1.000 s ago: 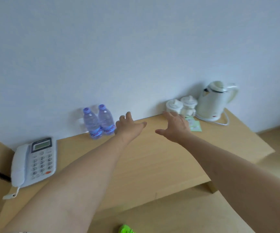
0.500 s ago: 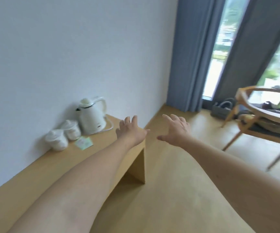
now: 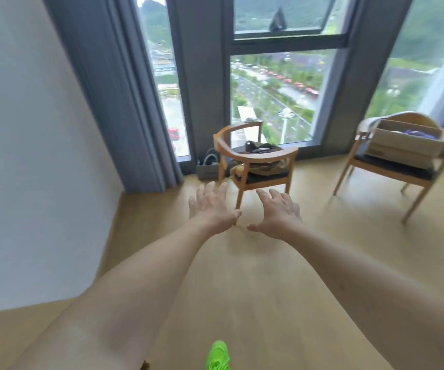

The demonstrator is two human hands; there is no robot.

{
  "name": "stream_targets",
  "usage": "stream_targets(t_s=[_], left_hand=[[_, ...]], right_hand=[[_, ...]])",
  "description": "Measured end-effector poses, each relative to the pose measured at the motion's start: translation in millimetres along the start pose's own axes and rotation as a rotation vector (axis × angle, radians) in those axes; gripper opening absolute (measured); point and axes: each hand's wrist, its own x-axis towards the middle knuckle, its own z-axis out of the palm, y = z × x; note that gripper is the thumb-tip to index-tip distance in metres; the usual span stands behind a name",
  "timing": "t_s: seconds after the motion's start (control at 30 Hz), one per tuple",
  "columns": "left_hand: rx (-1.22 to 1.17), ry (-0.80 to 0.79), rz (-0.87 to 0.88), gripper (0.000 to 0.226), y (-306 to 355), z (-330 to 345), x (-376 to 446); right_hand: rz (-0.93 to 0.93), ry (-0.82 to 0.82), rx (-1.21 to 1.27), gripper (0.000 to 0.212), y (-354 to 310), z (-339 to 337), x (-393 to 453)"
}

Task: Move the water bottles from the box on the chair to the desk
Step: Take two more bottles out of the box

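Observation:
A cardboard box (image 3: 405,145) sits on the seat of a wooden chair (image 3: 391,172) at the right, by the window. Purple-blue bottle tops (image 3: 419,134) show inside its open top. My left hand (image 3: 211,209) and my right hand (image 3: 279,213) are stretched out in front of me over the floor, palms down, fingers spread, both holding nothing. They are well short of the box, which lies to their upper right. The desk is out of view.
A second wooden chair (image 3: 255,158) with dark items on it stands straight ahead, just beyond my hands. A grey bag (image 3: 208,166) leans by the window. Grey curtains (image 3: 114,97) hang at the left beside a white wall. My green shoe (image 3: 218,356) shows below on the wooden floor.
My view has swung right from the desk with two bottles, past the kettle, to the window and chairs. Both hands stayed outstretched and empty.

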Motion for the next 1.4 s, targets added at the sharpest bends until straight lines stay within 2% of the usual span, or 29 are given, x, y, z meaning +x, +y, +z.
stream_targets(t_s=[0.33, 0.77, 1.1, 1.4], left_hand=[[-0.079, -0.102, 0.227, 0.090, 35, 29, 194], [-0.130, -0.245, 0.507, 0.089, 148, 85, 340], [-0.104, -0.222, 0.639, 0.086, 312, 143, 479], [-0.066, -0.208, 0.732, 0.092, 461, 174, 594]], right_hand=[[0.340, 0.037, -0.010, 0.102, 37, -13, 137], [0.618, 0.059, -0.025, 0.098, 134, -22, 244], [0.736, 0.140, 0.050, 0.088, 288, -62, 363], [0.802, 0.161, 0.080, 0.093, 422, -112, 463]])
